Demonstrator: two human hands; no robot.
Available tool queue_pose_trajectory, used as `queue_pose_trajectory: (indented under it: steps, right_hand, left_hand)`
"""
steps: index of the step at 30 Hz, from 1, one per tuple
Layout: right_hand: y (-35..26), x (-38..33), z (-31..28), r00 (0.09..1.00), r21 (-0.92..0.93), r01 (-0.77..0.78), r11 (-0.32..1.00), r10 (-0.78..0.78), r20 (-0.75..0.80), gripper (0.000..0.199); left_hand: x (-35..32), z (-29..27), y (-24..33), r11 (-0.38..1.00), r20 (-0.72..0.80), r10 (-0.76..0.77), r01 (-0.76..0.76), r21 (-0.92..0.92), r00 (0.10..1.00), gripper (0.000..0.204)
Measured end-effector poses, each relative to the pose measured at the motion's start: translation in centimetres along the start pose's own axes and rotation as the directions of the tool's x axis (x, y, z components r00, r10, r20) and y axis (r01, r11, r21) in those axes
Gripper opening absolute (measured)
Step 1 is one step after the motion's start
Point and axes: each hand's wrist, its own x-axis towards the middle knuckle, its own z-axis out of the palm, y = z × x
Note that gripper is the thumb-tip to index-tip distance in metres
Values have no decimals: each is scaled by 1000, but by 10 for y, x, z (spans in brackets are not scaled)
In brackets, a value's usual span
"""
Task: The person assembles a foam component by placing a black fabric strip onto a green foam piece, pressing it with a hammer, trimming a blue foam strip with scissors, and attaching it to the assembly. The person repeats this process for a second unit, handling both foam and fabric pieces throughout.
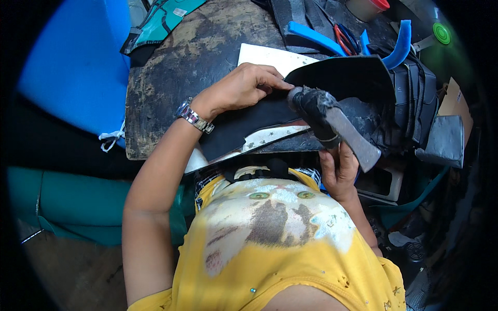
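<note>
Far left, beyond the bench's left edge, we see a blue plastic sheet with a white cord tie hanging at its lower corner. At the bench's far left corner lies a teal and black strap piece. The workbench itself is dark, worn and stained, its bare left part showing scuffs.

Our left hand, a metal wristwatch on the wrist, lies over the middle of the bench; its fingers are curled and pressing down on the edge of a black material sheet, pinching it flat against the board. A white card lies just behind that hand, partly under the black sheet. A second black panel runs beneath the wrist toward the near edge.

Our right hand, at the near edge, is clenched around the handle of a hammer-like tool with a taped dark head; the head touches the black sheet just beside the left fingertips.

Toward the far right corner: blue plastic strips, red-handled scissors, a green disc, stacked black pieces.
</note>
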Motion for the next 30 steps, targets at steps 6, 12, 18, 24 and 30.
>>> queue_pose_trajectory:
  steps: [6,12,18,24,30]
  right_hand:
    - [-5,9,7,962,-107,-144,984,164,217,41]
    - [-7,11,10,916,-184,-134,974,192,351,49]
    - [-10,10,16,1000,-42,4,999,-5,-8,63]
    - [-10,13,-12,989,-110,-79,991,92,117,48]
    - [-2,12,-4,938,-137,-132,982,169,302,55]
  left_hand:
    - [-2,1,-3,1000,-29,19,-20,-17,999,55]
    - [-2,3,-8,994,-39,20,-24,-109,999,55]
    - [-4,2,-1,999,-36,-10,8,-40,999,53]
    - [-3,-12,17,984,39,-83,76,162,996,46]
    - [1,-26,35,968,153,-183,150,202,971,44]
